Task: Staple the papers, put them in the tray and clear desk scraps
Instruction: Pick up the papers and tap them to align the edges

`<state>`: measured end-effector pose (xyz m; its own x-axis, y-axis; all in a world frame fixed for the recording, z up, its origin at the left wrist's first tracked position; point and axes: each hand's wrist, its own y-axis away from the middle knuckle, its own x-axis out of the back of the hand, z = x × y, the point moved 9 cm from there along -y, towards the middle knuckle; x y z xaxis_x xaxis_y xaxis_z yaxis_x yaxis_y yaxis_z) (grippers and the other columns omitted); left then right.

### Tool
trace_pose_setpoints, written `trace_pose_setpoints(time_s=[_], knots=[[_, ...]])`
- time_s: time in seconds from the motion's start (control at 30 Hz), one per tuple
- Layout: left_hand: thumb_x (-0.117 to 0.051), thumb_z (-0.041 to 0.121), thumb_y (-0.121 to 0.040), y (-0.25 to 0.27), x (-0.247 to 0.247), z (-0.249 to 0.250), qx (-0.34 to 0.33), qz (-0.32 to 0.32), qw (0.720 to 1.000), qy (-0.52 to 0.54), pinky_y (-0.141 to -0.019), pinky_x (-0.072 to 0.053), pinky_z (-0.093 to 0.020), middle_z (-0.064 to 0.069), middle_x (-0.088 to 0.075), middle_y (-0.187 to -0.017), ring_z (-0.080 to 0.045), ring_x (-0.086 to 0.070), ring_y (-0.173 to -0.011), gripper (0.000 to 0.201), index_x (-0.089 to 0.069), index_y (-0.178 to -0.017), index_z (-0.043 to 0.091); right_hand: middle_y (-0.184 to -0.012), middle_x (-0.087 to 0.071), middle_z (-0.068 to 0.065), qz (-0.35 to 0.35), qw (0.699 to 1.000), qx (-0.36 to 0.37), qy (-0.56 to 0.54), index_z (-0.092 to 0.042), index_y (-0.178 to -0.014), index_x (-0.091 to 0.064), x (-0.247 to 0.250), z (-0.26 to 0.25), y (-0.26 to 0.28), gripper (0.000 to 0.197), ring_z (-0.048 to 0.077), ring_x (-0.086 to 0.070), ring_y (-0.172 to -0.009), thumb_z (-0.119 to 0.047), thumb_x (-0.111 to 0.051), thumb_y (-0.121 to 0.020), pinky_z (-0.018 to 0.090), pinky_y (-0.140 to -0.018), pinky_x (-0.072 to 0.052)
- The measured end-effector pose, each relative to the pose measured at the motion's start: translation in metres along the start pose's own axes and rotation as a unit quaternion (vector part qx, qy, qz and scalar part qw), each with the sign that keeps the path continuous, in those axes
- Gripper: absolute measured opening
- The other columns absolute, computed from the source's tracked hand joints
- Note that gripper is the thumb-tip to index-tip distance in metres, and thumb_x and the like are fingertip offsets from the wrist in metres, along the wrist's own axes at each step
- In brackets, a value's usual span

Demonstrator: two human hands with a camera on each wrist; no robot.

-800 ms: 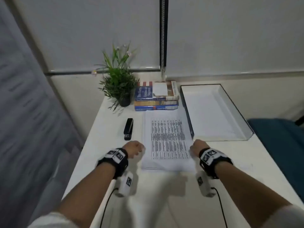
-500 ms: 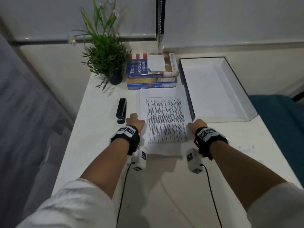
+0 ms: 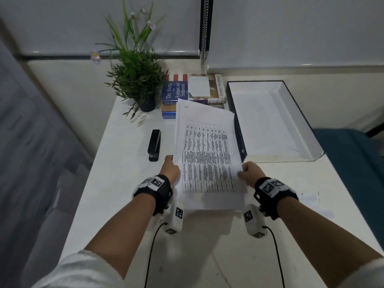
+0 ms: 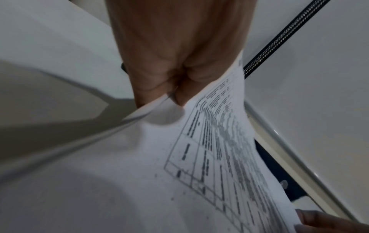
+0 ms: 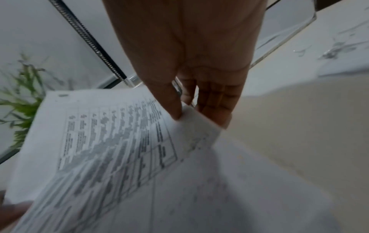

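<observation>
A stack of printed papers [image 3: 207, 154] with a table of text is lifted off the white desk [image 3: 124, 183], its far end tilted up. My left hand [image 3: 171, 170] pinches its left edge and my right hand [image 3: 249, 171] pinches its right edge. In the left wrist view the left hand [image 4: 171, 88] has fingers curled round the papers [image 4: 209, 157]. In the right wrist view the thumb and fingers of the right hand [image 5: 189, 110] clamp the papers [image 5: 119, 141]. A black stapler [image 3: 154, 144] lies to the left. A white tray [image 3: 270, 121] with dark outer walls stands to the right.
A potted green plant [image 3: 137, 80] stands at the back left. Beside it lies a stack of books [image 3: 193, 94] with a white note on top. A bead chain [image 3: 204, 28] hangs at the blind. A blue seat [image 3: 353, 163] is beyond the desk's right edge.
The papers lay flat on the desk with my hands at their sides; now both hands hold them raised and tilted. The head view has moved closer and lower.
</observation>
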<state>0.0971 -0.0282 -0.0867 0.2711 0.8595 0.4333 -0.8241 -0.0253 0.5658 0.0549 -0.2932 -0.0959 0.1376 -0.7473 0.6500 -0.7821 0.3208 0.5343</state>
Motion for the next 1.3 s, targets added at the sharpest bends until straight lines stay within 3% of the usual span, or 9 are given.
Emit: trace_pose_setpoints(time_s=[0.13, 0.33, 0.5, 0.63, 0.77, 0.83, 0.97, 1.13, 1.3], knots=[[-0.029, -0.003, -0.093, 0.021, 0.015, 0.000, -0.039, 0.012, 0.994, 0.100, -0.073, -0.043, -0.020, -0.002, -0.048, -0.105, -0.015, -0.047, -0.089, 0.053, -0.024, -0.144, 0.010, -0.090, -0.051, 0.008, -0.015, 0.993, 0.042, -0.113, -0.005, -0.129, -0.036, 0.007, -0.017, 0.024, 0.046, 0.013, -0.046, -0.064, -0.010, -0.054, -0.088, 0.022, -0.056, -0.038], [-0.035, -0.003, -0.093, 0.068, 0.050, 0.037, -0.136, 0.058, 0.981, 0.127, -0.099, -0.039, -0.028, -0.012, -0.049, -0.137, -0.023, -0.048, -0.120, 0.048, -0.034, -0.140, 0.006, -0.100, -0.053, 0.011, 0.109, 0.974, 0.162, -0.117, 0.002, -0.114, -0.049, 0.058, -0.076, 0.069, 0.026, 0.020, -0.050, -0.089, -0.004, -0.041, -0.089, 0.029, -0.075, -0.044], [-0.032, -0.005, -0.093, 0.110, 0.085, 0.085, -0.233, 0.131, 0.950, 0.163, -0.097, -0.032, -0.022, -0.008, -0.048, -0.131, -0.016, -0.045, -0.116, 0.046, -0.031, -0.138, 0.004, -0.090, -0.052, 0.003, 0.162, 0.935, 0.258, -0.181, -0.001, -0.116, -0.043, 0.083, -0.116, 0.120, 0.024, 0.020, -0.051, -0.081, -0.005, -0.034, -0.094, 0.019, -0.057, -0.040], [-0.033, -0.006, -0.093, 0.139, 0.108, 0.108, -0.290, 0.165, 0.920, 0.208, -0.098, -0.036, -0.021, -0.007, -0.048, -0.125, -0.017, -0.047, -0.115, 0.043, -0.030, -0.136, 0.001, -0.113, -0.056, 0.010, 0.168, 0.901, 0.309, -0.255, -0.003, -0.127, -0.036, 0.094, -0.130, 0.150, 0.034, 0.020, -0.054, -0.100, -0.007, -0.036, -0.093, 0.038, -0.092, -0.050], [-0.033, -0.001, -0.097, 0.155, 0.109, 0.102, -0.309, 0.158, 0.906, 0.241, -0.094, -0.034, -0.006, 0.003, -0.037, -0.131, -0.009, -0.036, -0.124, 0.051, -0.015, -0.145, 0.005, -0.117, -0.051, 0.005, 0.137, 0.900, 0.323, -0.257, -0.006, -0.137, -0.026, 0.084, -0.125, 0.162, 0.044, 0.022, -0.053, -0.105, -0.007, -0.038, -0.094, 0.037, -0.097, -0.045], [-0.033, -0.002, -0.097, 0.151, 0.105, 0.092, -0.306, 0.163, 0.907, 0.237, -0.105, -0.031, -0.020, -0.007, -0.037, -0.141, -0.019, -0.037, -0.132, 0.053, -0.015, -0.145, 0.006, -0.126, -0.052, 0.014, 0.127, 0.917, 0.307, -0.223, -0.002, -0.137, -0.028, 0.071, -0.118, 0.157, 0.043, 0.027, -0.053, -0.114, -0.006, -0.037, -0.095, 0.036, -0.101, -0.042], [-0.033, -0.001, -0.097, 0.147, 0.095, 0.077, -0.293, 0.176, 0.906, 0.249, -0.112, -0.032, -0.027, -0.012, -0.040, -0.144, -0.025, -0.039, -0.133, 0.050, -0.020, -0.145, 0.006, -0.128, -0.053, 0.020, 0.131, 0.936, 0.278, -0.171, 0.004, -0.126, -0.039, 0.054, -0.111, 0.150, 0.032, 0.030, -0.054, -0.115, -0.004, -0.033, -0.096, 0.027, -0.088, -0.040], [-0.031, -0.009, -0.093, 0.163, 0.119, 0.099, -0.351, 0.224, 0.870, 0.266, -0.062, -0.040, 0.004, -0.006, -0.046, -0.111, -0.016, -0.045, -0.100, 0.038, -0.030, -0.131, -0.006, -0.104, -0.052, 0.006, 0.160, 0.913, 0.326, -0.185, 0.003, -0.122, -0.040, 0.076, -0.129, 0.170, 0.028, 0.017, -0.051, -0.092, -0.005, -0.033, -0.096, 0.025, -0.078, -0.039], [-0.033, -0.001, -0.097, 0.152, 0.102, 0.075, -0.315, 0.187, 0.888, 0.277, -0.094, -0.036, -0.018, 0.000, -0.045, -0.121, -0.020, -0.046, -0.120, 0.042, -0.031, -0.138, 0.005, -0.115, -0.055, 0.010, 0.137, 0.929, 0.298, -0.171, 0.001, -0.127, -0.040, 0.061, -0.108, 0.164, 0.032, 0.021, -0.054, -0.101, -0.006, -0.034, -0.096, 0.025, -0.082, -0.038]])
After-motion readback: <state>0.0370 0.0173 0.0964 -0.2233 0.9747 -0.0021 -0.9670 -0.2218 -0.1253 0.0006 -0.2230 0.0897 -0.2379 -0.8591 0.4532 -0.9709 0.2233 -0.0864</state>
